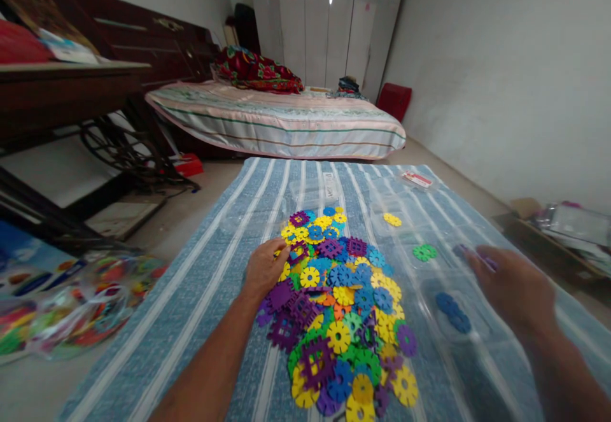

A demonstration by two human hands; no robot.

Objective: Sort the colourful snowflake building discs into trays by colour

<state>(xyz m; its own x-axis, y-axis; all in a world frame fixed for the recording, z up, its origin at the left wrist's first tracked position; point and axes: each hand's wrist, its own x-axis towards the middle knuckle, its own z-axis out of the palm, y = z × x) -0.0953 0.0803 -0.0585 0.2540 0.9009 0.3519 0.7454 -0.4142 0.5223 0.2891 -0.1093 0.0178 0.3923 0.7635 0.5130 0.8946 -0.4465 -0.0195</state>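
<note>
A large heap of plastic interlocking disc pieces (338, 275) in yellow, blue, green, orange and purple lies on the cloth, with purple square lattice pieces (317, 361) among them. At its left edge is my left hand (267, 266), fingers curled; a bit of yellow shows by them, but what they hold is hidden. My right hand (515, 288), smeared by motion, pinches a purple piece (487, 261) over the clear plastic trays at the right. Those trays hold a yellow disc (392, 219), green discs (424, 253) and blue discs (452, 312).
A blue-and-white striped cloth (200, 282) covers the table. Another clear tray (312, 193) stands behind the heap, and a red-and-white card (417, 179) lies at the far right. On the floor at left is a bag of colourful things (90, 307). A bed (286, 119) stands beyond.
</note>
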